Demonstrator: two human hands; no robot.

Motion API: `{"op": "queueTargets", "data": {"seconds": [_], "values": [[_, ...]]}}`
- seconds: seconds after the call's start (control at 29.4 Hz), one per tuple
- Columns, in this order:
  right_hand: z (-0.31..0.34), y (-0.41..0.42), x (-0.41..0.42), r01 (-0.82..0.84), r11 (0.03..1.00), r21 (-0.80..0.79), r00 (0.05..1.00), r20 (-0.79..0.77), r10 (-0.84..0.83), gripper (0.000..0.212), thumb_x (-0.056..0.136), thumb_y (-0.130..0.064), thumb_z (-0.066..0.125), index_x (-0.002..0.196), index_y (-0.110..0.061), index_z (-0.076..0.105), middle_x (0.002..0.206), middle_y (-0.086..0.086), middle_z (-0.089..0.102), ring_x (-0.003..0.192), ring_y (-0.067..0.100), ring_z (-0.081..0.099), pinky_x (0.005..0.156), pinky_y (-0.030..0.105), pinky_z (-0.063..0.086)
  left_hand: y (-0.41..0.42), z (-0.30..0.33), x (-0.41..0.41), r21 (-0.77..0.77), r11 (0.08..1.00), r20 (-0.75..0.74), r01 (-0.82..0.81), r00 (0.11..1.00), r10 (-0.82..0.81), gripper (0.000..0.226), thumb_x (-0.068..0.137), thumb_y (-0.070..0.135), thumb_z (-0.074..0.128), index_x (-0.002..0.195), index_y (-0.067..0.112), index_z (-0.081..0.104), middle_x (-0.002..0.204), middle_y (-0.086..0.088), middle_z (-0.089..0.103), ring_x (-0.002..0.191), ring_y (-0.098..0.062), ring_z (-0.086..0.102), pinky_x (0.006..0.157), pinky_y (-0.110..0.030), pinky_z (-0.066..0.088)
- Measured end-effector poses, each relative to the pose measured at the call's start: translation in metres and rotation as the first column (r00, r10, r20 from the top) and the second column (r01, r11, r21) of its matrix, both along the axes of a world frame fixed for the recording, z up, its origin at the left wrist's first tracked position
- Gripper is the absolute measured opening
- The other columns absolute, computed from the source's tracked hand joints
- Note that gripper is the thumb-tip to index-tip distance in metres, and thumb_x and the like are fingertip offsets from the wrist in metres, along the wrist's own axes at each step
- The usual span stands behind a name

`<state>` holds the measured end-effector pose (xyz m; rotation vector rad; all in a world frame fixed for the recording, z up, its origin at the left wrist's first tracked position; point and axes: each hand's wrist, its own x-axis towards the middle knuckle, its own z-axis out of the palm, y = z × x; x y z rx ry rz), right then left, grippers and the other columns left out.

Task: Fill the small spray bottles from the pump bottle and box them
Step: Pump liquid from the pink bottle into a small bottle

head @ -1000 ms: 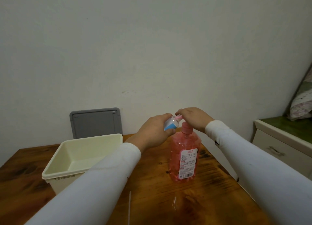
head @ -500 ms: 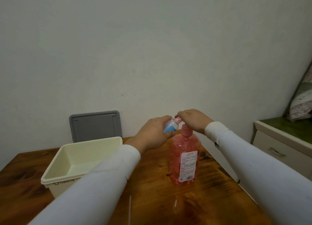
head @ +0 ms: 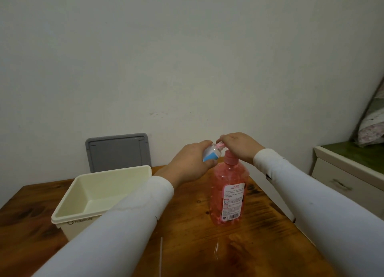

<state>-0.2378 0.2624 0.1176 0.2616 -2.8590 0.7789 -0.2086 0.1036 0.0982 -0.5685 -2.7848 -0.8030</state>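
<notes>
Pink liquid fills the pump bottle [head: 228, 191], upright on our wooden table [head: 187, 235]. Our right hand [head: 239, 147] presses its pump head, fingers curled over it. Our left hand [head: 191, 164] grips a small spray bottle [head: 212, 154], tilted at the nozzle. Beside it, left, sits the cream box [head: 99, 193].

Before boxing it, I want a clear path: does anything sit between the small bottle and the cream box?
Nothing visible does. The small bottle, held by the left hand, has open table to the box.
</notes>
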Motion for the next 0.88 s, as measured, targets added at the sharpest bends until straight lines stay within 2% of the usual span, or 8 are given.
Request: {"op": "queueTargets", "data": {"seconds": [0.1, 0.24, 0.34, 0.44, 0.58, 0.68, 0.78, 0.88], "values": [[0.004, 0.000, -0.001, -0.007, 0.999, 0.038, 1.000, -0.013, 0.007, 0.037, 0.101, -0.019, 0.030, 0.116, -0.006, 0.061, 0.122, 0.016, 0.060, 0.108, 0.029, 0.055, 0.096, 0.040, 0.045, 0.000, 0.004, 0.000, 0.000, 1.000, -0.018, 0.001, 1.000, -0.001, 0.055, 0.093, 0.036, 0.059, 0.143, 0.023, 0.039, 0.136, -0.003, 0.053, 0.114, -0.021, 0.053, 0.086, -0.023, 0.036], [-0.003, 0.001, 0.001, -0.004, 0.999, 0.036, 1.000, -0.027, 0.005, 0.035, 0.099, -0.018, 0.033, 0.117, -0.010, 0.062, 0.118, 0.014, 0.063, 0.100, 0.023, 0.055, 0.087, 0.033, 0.044, 0.000, -0.002, -0.002, -0.005, 1.000, 0.002, 0.005, 1.000, -0.005, 0.056, 0.091, 0.037, 0.060, 0.142, 0.023, 0.040, 0.135, -0.002, 0.054, 0.113, -0.020, 0.054, 0.090, -0.027, 0.040], [-0.010, 0.001, 0.000, -0.011, 0.996, 0.084, 1.000, -0.017, 0.012, 0.033, 0.095, -0.011, 0.043, 0.126, -0.009, 0.056, 0.119, 0.013, 0.063, 0.101, 0.024, 0.057, 0.089, 0.032, 0.045, -0.001, -0.007, -0.003, -0.010, 1.000, 0.025, 0.003, 1.000, -0.003, 0.058, 0.091, 0.037, 0.060, 0.143, 0.024, 0.038, 0.137, -0.002, 0.053, 0.116, -0.021, 0.052, 0.092, -0.027, 0.039], [-0.009, 0.003, -0.004, -0.031, 0.992, 0.125, 0.999, -0.029, 0.035, 0.033, 0.099, -0.019, 0.034, 0.116, -0.011, 0.061, 0.116, 0.012, 0.064, 0.096, 0.023, 0.055, 0.085, 0.032, 0.044, 0.000, -0.005, -0.003, -0.016, 1.000, 0.014, -0.001, 1.000, 0.001, 0.059, 0.092, 0.037, 0.060, 0.144, 0.023, 0.037, 0.139, -0.002, 0.052, 0.118, -0.021, 0.052, 0.091, -0.025, 0.038], [0.001, 0.002, -0.007, -0.007, 1.000, 0.011, 1.000, -0.020, 0.008, 0.041, 0.100, -0.026, 0.029, 0.109, -0.009, 0.065, 0.114, 0.012, 0.064, 0.098, 0.025, 0.057, 0.087, 0.037, 0.045, 0.000, 0.002, -0.004, -0.010, 1.000, -0.017, -0.003, 1.000, 0.003, 0.059, 0.092, 0.037, 0.059, 0.145, 0.024, 0.036, 0.139, -0.002, 0.052, 0.118, -0.021, 0.052, 0.091, -0.025, 0.037], [0.002, 0.002, -0.004, -0.013, 0.993, 0.115, 0.999, -0.038, 0.017, 0.036, 0.099, -0.019, 0.032, 0.115, -0.008, 0.062, 0.118, 0.014, 0.062, 0.105, 0.027, 0.056, 0.091, 0.038, 0.046, 0.000, 0.001, -0.004, -0.013, 1.000, -0.017, -0.001, 1.000, 0.001, 0.058, 0.092, 0.037, 0.059, 0.144, 0.023, 0.036, 0.139, -0.002, 0.051, 0.118, -0.021, 0.052, 0.093, -0.026, 0.039], [-0.005, 0.001, 0.001, -0.014, 0.991, 0.133, 1.000, -0.015, 0.016, 0.031, 0.096, -0.012, 0.040, 0.122, -0.007, 0.058, 0.117, 0.013, 0.062, 0.107, 0.027, 0.057, 0.089, 0.033, 0.045, 0.000, -0.006, -0.004, -0.015, 1.000, 0.004, -0.001, 1.000, 0.001, 0.058, 0.092, 0.037, 0.060, 0.144, 0.023, 0.038, 0.138, -0.002, 0.052, 0.117, -0.021, 0.052, 0.094, -0.028, 0.040], [-0.009, 0.001, 0.001, -0.008, 0.981, 0.196, 0.999, -0.034, 0.014, 0.038, 0.093, -0.006, 0.049, 0.131, -0.007, 0.051, 0.125, 0.013, 0.060, 0.112, 0.027, 0.055, 0.096, 0.034, 0.045, 0.000, -0.007, -0.004, -0.035, 0.999, 0.010, 0.005, 1.000, -0.005, 0.057, 0.091, 0.036, 0.060, 0.143, 0.023, 0.039, 0.136, -0.003, 0.053, 0.115, -0.021, 0.053, 0.092, -0.028, 0.040]]}}
